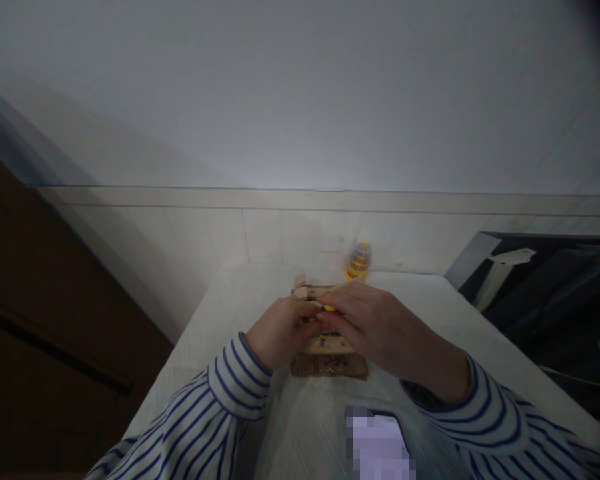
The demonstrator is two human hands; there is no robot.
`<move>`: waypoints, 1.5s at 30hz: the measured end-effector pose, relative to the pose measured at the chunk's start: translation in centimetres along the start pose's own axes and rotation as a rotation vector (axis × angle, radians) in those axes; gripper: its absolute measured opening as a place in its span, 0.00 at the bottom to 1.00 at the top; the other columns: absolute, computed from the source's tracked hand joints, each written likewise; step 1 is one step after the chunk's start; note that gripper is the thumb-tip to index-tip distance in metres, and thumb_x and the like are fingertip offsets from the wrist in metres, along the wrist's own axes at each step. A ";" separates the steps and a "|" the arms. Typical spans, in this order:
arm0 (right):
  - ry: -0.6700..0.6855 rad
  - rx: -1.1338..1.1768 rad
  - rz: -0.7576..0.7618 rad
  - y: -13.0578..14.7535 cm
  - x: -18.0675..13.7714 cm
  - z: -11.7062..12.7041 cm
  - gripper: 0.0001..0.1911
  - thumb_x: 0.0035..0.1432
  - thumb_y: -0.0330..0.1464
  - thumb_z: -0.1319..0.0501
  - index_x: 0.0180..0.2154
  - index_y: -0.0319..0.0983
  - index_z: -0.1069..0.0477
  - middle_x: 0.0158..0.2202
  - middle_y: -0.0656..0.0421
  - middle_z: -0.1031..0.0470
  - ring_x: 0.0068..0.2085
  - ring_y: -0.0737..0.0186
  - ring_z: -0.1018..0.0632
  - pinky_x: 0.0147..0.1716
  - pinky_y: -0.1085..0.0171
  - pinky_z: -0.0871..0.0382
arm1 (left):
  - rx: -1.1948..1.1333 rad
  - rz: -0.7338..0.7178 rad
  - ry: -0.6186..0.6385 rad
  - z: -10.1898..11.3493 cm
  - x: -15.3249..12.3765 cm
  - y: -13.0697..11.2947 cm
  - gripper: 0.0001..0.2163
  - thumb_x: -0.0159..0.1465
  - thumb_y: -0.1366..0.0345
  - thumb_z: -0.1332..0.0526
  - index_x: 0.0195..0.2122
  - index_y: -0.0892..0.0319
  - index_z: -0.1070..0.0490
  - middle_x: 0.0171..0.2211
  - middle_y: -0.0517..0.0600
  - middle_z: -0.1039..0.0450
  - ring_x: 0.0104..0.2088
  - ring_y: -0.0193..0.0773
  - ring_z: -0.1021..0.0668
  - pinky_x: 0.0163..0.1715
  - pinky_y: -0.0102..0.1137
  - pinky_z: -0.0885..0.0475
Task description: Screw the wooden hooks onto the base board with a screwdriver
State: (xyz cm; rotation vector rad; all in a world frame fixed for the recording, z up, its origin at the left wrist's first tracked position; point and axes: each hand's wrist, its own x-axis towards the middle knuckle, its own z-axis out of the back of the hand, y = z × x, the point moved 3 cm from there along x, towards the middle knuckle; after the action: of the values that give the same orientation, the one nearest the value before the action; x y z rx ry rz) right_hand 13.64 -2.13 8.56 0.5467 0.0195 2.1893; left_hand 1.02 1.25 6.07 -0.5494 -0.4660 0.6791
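My left hand (286,330) and my right hand (375,320) meet over a small wooden craft piece (333,344) with dark markings. The fingertips of both hands are pinched together and almost touch. A small yellow thing (329,308) shows between them, under my right fingers; its kind is too small to tell. What my left fingertips grip is hidden. Below the hands, a brown board with dark lettering (330,365) lies on the white cloth. Pale wooden strips (303,291) stick out behind my fingers.
Just behind the hands, a clear bottle with a yellow label and cap (359,261) stands near the wall. A phone (380,445), partly blurred out, lies at the front of the white-covered table (220,300). Dark items and a white cable (577,379) are on the right.
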 end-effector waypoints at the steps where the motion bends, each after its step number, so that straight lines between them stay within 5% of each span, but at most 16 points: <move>1: -0.001 0.006 0.001 0.1 0.0 0.0 0.11 0.60 0.32 0.49 0.42 0.37 0.33 0.37 0.55 0.29 0.40 0.60 0.29 0.40 0.58 0.35 | 0.014 0.001 -0.004 0.1 0.0 -0.1 0.09 0.60 0.65 0.45 0.29 0.61 0.28 0.25 0.46 0.29 0.28 0.32 0.28 0.29 0.24 0.36; 18: -0.015 0.111 0.064 0.9 0.4 0.7 0.17 0.57 0.28 0.49 0.50 0.39 0.39 0.48 0.55 0.32 0.48 0.61 0.32 0.48 0.58 0.38 | 0.146 0.100 -0.063 1.1 -0.6 0.4 0.07 0.56 0.64 0.41 0.26 0.60 0.26 0.23 0.47 0.29 0.24 0.32 0.29 0.26 0.24 0.37; 25: -0.013 0.106 0.069 0.7 0.3 0.5 0.14 0.58 0.27 0.50 0.46 0.39 0.35 0.44 0.56 0.29 0.45 0.62 0.30 0.46 0.59 0.37 | 0.120 0.129 -0.051 0.8 -0.4 0.4 0.09 0.57 0.62 0.41 0.25 0.61 0.26 0.23 0.47 0.28 0.24 0.31 0.29 0.26 0.24 0.37; 39: 0.003 0.014 0.024 0.5 0.3 0.5 0.10 0.59 0.32 0.49 0.40 0.38 0.33 0.36 0.56 0.28 0.39 0.60 0.29 0.39 0.59 0.35 | 0.013 -0.051 0.026 0.7 -0.2 0.0 0.08 0.60 0.66 0.44 0.30 0.61 0.26 0.24 0.46 0.29 0.27 0.31 0.29 0.28 0.23 0.37; 45: 0.011 0.007 0.009 0.7 0.5 0.7 0.11 0.59 0.32 0.49 0.42 0.38 0.34 0.37 0.55 0.28 0.40 0.60 0.29 0.40 0.59 0.36 | 0.088 0.017 -0.008 0.8 -0.4 0.2 0.09 0.59 0.64 0.44 0.29 0.60 0.26 0.22 0.46 0.30 0.25 0.31 0.29 0.26 0.23 0.38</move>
State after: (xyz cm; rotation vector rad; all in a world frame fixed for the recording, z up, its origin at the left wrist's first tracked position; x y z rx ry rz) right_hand 13.15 -2.30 9.47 0.5401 0.0307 2.2014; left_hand 0.19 1.41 6.46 -0.4683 -0.4374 0.7148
